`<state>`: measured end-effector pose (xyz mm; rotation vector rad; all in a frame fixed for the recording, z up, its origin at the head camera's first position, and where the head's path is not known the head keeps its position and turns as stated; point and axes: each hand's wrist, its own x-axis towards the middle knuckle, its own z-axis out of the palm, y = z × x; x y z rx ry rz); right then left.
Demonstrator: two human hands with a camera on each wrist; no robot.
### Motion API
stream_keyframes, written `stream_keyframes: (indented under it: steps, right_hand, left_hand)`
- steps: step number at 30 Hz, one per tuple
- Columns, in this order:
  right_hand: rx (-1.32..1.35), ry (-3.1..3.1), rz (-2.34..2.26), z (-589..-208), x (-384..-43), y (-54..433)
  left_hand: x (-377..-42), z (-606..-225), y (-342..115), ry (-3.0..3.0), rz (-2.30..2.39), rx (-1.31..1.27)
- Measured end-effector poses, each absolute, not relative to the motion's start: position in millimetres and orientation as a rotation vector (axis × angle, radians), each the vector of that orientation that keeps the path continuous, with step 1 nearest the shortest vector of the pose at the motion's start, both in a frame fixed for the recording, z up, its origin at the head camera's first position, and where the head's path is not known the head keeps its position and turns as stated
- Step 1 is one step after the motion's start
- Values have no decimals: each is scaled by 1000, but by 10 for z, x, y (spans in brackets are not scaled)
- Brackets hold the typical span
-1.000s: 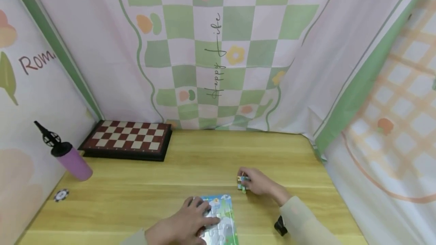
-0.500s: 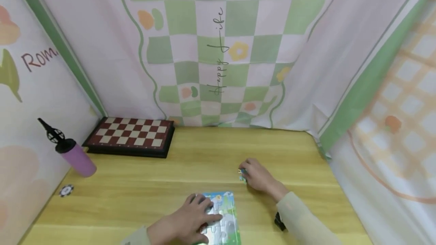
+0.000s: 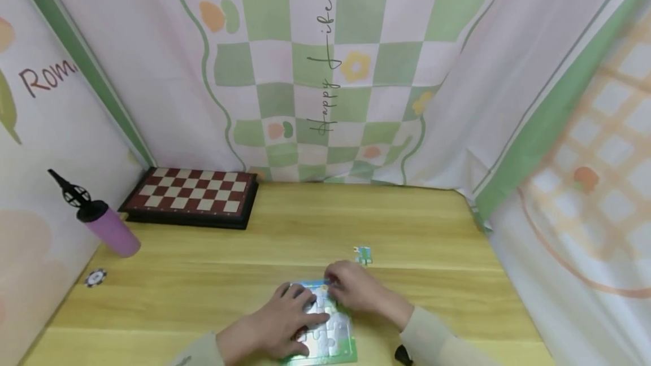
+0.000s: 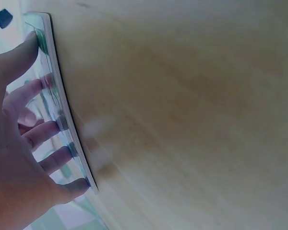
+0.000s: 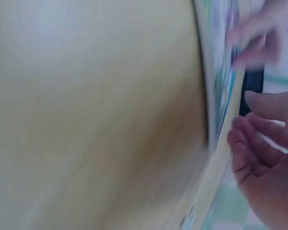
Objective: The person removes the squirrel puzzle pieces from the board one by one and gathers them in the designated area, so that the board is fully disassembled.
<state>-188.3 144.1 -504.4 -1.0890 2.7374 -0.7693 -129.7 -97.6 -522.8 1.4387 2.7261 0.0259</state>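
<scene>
A jigsaw puzzle (image 3: 337,332) with a blue and green picture lies in its tray at the table's near middle. On its left part rests my left hand (image 3: 282,321), fingers spread; in the left wrist view the fingertips touch the puzzle's face and rim (image 4: 62,86). My right hand (image 3: 358,287) is at the puzzle's upper right corner. Its fingers (image 5: 247,153) are loosely curled in the right wrist view, the thumb apart from them, and no piece shows between. Beyond that hand, loose puzzle pieces (image 3: 363,255) lie on the table, close together.
At the back left lies a folding chessboard (image 3: 190,194). A purple hand pump (image 3: 112,233) with a black nozzle stands by the left wall, near a poker chip (image 3: 95,278). A small black object (image 3: 403,354) is partly covered by the right sleeve. Printed curtains surround the wooden table (image 3: 203,298).
My right hand has let go of the puzzle pieces, which now lie on the table, and has moved left and nearer to the puzzle's corner. The left hand has stayed on the puzzle.
</scene>
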Motion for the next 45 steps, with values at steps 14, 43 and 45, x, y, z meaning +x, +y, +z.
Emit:
stream_keyframes:
  steps: [14, 43, 45]
  right_hand:
    - [-906, 2725, -765, -5127, -1669, 1230]
    - [-753, 2738, -649, -5074, -1698, 1081]
    - [-744, 2731, -641, -5063, -1690, 1073]
  left_hand:
    - [-1253, -5189, -945, 2759, 5, 1504]
    - [-1041, -5164, -883, 2937, -208, 1218]
    - [-1042, -5167, -882, 2934, -202, 1216]
